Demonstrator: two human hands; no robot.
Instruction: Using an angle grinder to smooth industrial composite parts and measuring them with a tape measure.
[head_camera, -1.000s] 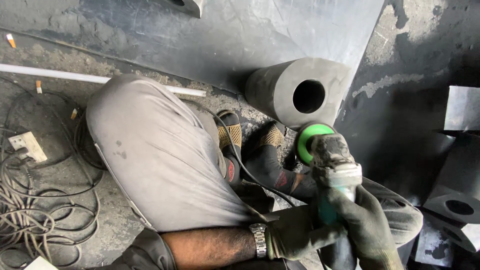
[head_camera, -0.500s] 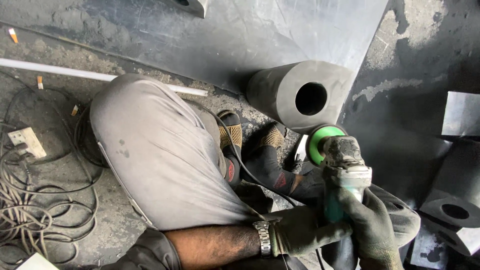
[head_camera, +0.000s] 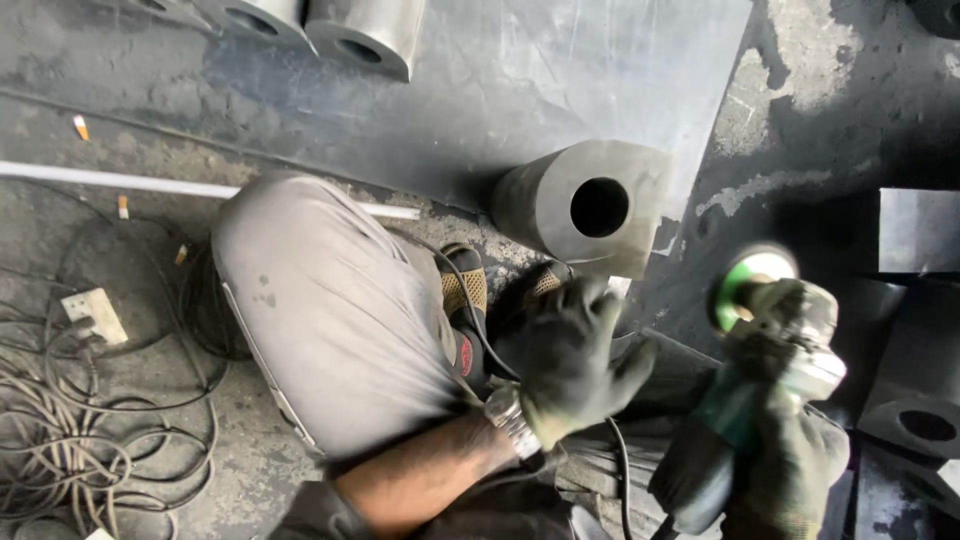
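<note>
My right hand (head_camera: 790, 470), in a dark work glove, grips the body of an angle grinder (head_camera: 770, 330) with a green guard at its head, held at the lower right. My left hand (head_camera: 575, 360), also gloved and with a wristwatch, is off the grinder. Its fingers are spread and it holds nothing. It hovers just below a thick grey metal cylinder (head_camera: 530, 210) with a round bore, which lies on its side on the floor. My bent knee in grey trousers (head_camera: 330, 310) fills the middle left.
A large dark steel plate (head_camera: 500, 80) lies behind the cylinder, with two more cylinders (head_camera: 365, 30) at the top edge. Tangled cables (head_camera: 60, 440) and a white socket block (head_camera: 95, 315) lie left. A white pipe (head_camera: 100, 180) crosses the floor. Bored metal blocks (head_camera: 925, 420) sit right.
My left hand has let go of the grinder and moved up and left towards the cylinder. The grinder has swung to the right in my right hand alone.
</note>
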